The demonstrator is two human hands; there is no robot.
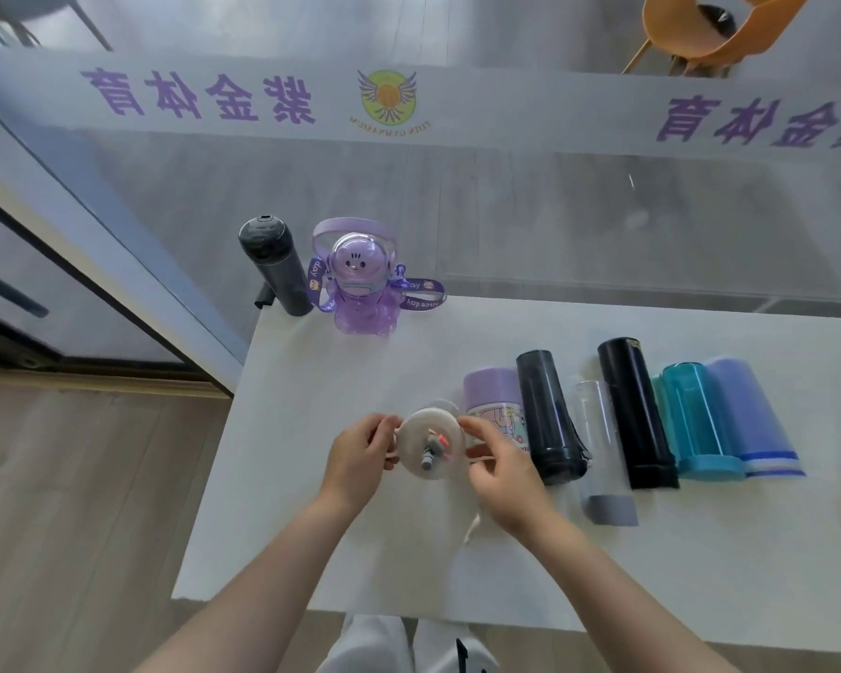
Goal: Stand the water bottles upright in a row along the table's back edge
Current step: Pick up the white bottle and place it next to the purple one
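A white bottle with a round lid (428,442) is upright between my hands, above the middle of the white table (312,381). My left hand (355,459) grips its left side and my right hand (498,478) its right side; a white strap hangs below. At the back left corner stand a dark grey bottle (275,264) and a purple astronaut bottle (362,284), both upright. To the right lie several bottles on their sides: a lilac cartoon one (494,395), a dark one (549,415), a clear one with a grey cap (598,449), a black one (634,410), a teal one (697,420) and a lavender one (753,415).
Behind the table runs a glass wall with a frosted band of purple lettering (409,104). An orange chair (710,26) sits beyond the glass. Wood floor (69,478) lies left of the table. My white trousers (389,643) show under the front edge.
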